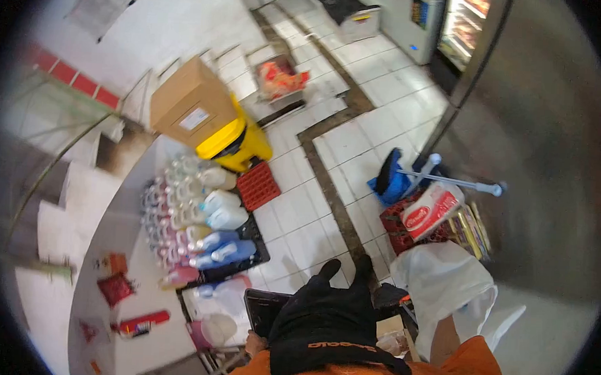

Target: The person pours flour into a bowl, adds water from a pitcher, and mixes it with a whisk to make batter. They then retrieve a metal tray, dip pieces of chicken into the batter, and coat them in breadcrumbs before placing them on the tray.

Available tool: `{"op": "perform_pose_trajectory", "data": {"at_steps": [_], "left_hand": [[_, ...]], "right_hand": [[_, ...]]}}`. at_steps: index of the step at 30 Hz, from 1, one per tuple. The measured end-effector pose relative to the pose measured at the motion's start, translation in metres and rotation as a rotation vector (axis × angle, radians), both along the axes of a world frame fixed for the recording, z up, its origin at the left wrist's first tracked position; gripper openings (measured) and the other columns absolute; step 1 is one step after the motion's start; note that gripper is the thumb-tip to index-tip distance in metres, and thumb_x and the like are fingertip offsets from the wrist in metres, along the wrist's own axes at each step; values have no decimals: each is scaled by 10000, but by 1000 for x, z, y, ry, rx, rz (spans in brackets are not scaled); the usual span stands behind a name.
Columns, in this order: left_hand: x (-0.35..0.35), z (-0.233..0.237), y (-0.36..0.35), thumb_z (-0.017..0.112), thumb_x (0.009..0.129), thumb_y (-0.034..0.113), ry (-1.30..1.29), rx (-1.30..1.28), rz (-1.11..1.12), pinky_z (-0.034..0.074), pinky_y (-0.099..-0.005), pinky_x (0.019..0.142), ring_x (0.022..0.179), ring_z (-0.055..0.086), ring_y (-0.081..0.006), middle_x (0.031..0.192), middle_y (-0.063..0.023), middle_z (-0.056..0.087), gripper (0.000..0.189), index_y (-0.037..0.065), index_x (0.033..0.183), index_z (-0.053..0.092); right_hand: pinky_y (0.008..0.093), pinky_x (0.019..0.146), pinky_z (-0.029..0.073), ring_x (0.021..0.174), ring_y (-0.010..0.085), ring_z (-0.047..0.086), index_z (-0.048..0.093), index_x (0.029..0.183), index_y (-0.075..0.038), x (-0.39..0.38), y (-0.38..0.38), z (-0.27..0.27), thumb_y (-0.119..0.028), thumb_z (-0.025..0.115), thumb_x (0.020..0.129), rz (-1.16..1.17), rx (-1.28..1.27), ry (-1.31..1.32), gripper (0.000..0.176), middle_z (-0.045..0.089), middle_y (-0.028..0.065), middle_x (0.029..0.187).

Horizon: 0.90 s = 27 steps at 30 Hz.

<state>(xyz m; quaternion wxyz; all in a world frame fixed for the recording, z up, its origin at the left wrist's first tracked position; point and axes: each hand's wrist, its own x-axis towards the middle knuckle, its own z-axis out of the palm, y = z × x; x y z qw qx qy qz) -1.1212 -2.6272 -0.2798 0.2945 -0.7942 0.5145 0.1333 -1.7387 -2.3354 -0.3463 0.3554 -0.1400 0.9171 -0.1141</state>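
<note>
My left hand (256, 344) is low in the view, beside my apron, closed on the lower edge of a dark tray-like object (262, 308) that my body partly covers. On the other side, my right forearm (445, 340) reaches up to a large white plastic bag (437, 287). The bag hides my right hand, so its fingers do not show.
Rows of liquid-filled jugs (225, 218) stand on the left by a red crate (259, 187). Beyond are a yellow bin (255, 145) and cardboard box (193, 106). A red-and-white package (433, 210) lies by the steel wall (543, 151). A floor channel (328, 178) crosses the tiles.
</note>
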Motion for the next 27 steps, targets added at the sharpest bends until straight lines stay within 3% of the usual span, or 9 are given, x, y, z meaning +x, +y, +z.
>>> {"op": "perform_pose_trajectory", "data": {"at_steps": [2,5,9,10,12,16,18,23,27], "left_hand": [[-25,7,-38,688,745,194,193,54,0,524,-530,879,1018,653,-410,1106,-225,650,553,13,1221,472],[-66,9,-85,650,775,187,144,49,-116,526,-525,886,1021,651,-442,1095,-224,656,473,-19,1167,486],[-48,-58,-168,628,795,186,183,15,-281,534,-508,879,1036,650,-434,1075,-217,671,451,-22,1177,506],[-63,-49,-187,628,795,186,193,21,-316,534,-508,879,1036,650,-434,1075,-217,671,451,-22,1177,506],[-94,-17,-230,622,812,200,263,58,-585,536,-494,880,1027,661,-406,1082,-222,675,400,-20,1140,557],[-156,-56,-309,653,808,264,367,-50,-879,548,-495,835,997,673,-388,1088,-214,678,316,5,989,668],[-208,-52,-327,670,807,246,324,7,-1211,554,-473,812,971,676,-363,1091,-192,666,422,25,1153,573],[-290,-32,-312,692,798,174,399,-87,-1389,555,-483,796,1034,626,-392,1184,-172,605,608,34,1329,431],[-310,-45,-295,693,810,125,498,-13,-1470,547,-509,803,1085,587,-393,1238,-174,564,694,39,1407,348]], "right_hand": [[404,941,501,1079,345,623,660,1157,-66,34,-3,37,-175,650,827,-31,-44,-6,348,655,180,1175],[405,939,501,1076,346,623,660,1156,-66,91,-13,78,-178,651,827,-87,-115,-15,348,654,182,1175],[406,936,502,1071,346,624,659,1154,-65,169,-33,116,-182,653,826,-152,-172,-20,349,653,184,1174],[406,935,502,1070,347,624,658,1154,-65,186,-42,124,-183,653,826,-162,-180,-20,349,653,184,1174],[407,933,502,1068,347,624,658,1153,-65,218,-62,137,-185,654,825,-175,-213,-25,349,652,185,1173],[408,930,503,1064,347,625,657,1151,-64,276,-101,154,-189,656,825,-228,-281,-15,349,651,187,1173],[409,928,503,1062,348,625,657,1150,-64,307,-111,161,-191,657,824,-296,-289,8,350,650,188,1172],[411,924,503,1056,348,626,656,1148,-63,376,-101,195,-196,659,823,-518,-241,149,351,649,190,1171],[499,777,495,837,417,641,629,925,-6,351,-170,330,-227,668,815,-458,-198,448,250,657,243,898]]}}
